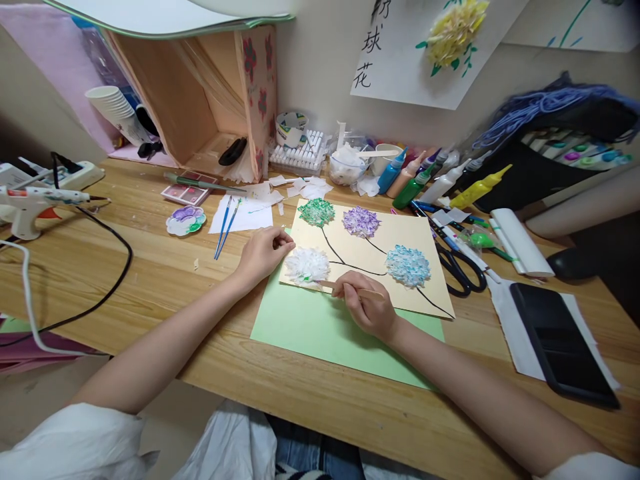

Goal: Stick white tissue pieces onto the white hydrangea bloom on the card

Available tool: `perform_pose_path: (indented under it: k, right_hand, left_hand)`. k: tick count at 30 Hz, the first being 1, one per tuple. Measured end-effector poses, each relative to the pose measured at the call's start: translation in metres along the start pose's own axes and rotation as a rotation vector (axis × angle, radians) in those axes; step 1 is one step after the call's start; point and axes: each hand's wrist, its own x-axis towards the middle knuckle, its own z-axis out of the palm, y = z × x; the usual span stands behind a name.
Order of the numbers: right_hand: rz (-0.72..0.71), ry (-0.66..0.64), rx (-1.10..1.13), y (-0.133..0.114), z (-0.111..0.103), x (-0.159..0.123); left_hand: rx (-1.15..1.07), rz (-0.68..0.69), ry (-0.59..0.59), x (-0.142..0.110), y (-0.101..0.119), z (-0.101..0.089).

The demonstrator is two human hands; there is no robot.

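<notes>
My right hand [367,303] grips a wooden craft stick [327,285], its tip at the lower edge of a white fluffy flower [307,265]. A small green dab shows on that flower. The flower sits on a cream card [360,250], together with a green flower [317,212], a purple flower [361,221] and a light blue flower [409,265], linked by black drawn stems. At the card's left edge my left hand [263,253] rests with curled fingers, thumb and forefinger pinching the edge. Beneath the card lies a light green sheet [310,327].
Right of the card are black scissors [460,270] and a phone [560,343]. Paint bottles [413,187] and a tub of white stuff [347,163] stand behind. Two brushes [227,227], a palette [185,220] and a corded glue gun [35,203] lie left.
</notes>
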Motion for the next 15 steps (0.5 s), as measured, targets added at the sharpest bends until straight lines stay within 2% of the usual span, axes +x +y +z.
perform_pose_path:
  k: [9,15]
  right_hand:
    - [0.219,0.023,0.037,0.0,0.004,0.001]
    - [0.166,0.094,0.084,0.003,0.002,-0.008]
  left_hand:
    - [-0.003,-0.003,0.01,0.0,0.001,0.0]
    - [0.003,-0.009,-0.005,-0.001,0.003,-0.001]
